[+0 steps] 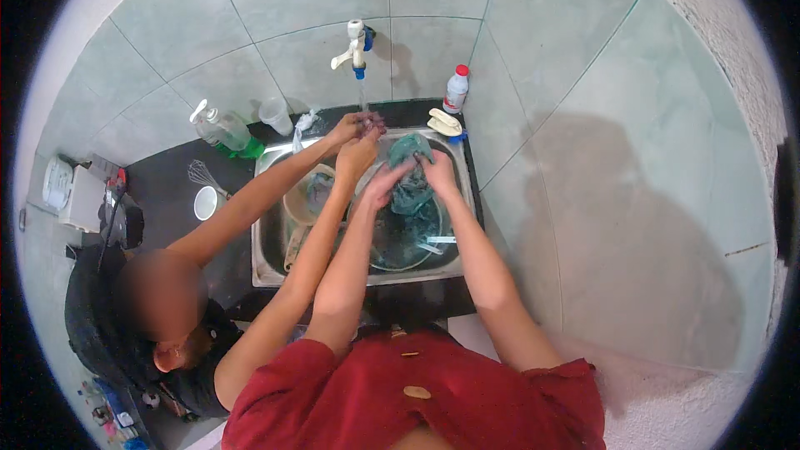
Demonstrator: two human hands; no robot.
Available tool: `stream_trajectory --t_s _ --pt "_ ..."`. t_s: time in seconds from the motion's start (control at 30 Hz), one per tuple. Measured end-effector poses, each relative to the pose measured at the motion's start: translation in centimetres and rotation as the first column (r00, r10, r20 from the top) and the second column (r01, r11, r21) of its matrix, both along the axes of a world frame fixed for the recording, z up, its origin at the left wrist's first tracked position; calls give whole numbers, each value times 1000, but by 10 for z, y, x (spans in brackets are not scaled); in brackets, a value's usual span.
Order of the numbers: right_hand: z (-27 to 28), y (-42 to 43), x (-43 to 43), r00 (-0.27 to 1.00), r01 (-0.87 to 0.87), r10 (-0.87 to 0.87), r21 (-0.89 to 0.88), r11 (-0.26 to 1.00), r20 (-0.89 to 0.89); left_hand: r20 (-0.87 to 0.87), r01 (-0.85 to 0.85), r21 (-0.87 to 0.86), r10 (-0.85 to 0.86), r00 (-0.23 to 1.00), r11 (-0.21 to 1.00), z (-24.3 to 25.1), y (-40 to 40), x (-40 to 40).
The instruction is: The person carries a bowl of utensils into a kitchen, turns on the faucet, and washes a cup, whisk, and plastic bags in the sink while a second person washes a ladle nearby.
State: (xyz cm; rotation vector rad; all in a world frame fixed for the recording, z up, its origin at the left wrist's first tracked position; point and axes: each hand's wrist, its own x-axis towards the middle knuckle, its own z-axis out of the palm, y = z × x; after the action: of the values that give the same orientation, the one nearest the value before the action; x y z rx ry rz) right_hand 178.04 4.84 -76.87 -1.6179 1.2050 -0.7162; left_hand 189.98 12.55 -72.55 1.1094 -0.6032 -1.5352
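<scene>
Over the right half of a stainless steel sink (369, 279), my left hand (381, 186) and my right hand (437, 170) hold a crumpled, wet green plastic bag (412, 181) between them. Its lower end hangs over a round vessel (400, 256) of dark water, where pale handles (440, 239) stick out. A cream bowl (300, 200) sits in the sink's left part. Water runs from a white tap (356, 50) onto another person's hands (365, 128), just left of mine. What those hands hold is unclear.
The other person's arms (262, 206) reach in from the left, close beside my left arm. A green soap bottle (228, 137), a plastic cup (275, 115), a wire whisk (205, 176) and a white cup (205, 203) stand or lie left. A red-capped bottle (456, 90) and a cream sponge (444, 122) are back right.
</scene>
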Motion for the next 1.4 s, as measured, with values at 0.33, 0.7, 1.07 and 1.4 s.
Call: stream_trajectory --t_s 0.33,0.7,1.07,1.4 --pt "53 20 -4 665 -495 -58 498 712 745 287 25 128 -61 956 991 -15 11 33" --pt "-26 16 12 953 -19 -81 324 946 293 -331 -70 121 107 937 990 -20 16 30" --pt "-22 10 26 674 -186 -455 730 657 582 -303 -65 173 116 946 983 6 15 12" --pt "-22 13 63 945 221 -250 152 963 209 -272 -173 56 182 945 983 -6 30 15"
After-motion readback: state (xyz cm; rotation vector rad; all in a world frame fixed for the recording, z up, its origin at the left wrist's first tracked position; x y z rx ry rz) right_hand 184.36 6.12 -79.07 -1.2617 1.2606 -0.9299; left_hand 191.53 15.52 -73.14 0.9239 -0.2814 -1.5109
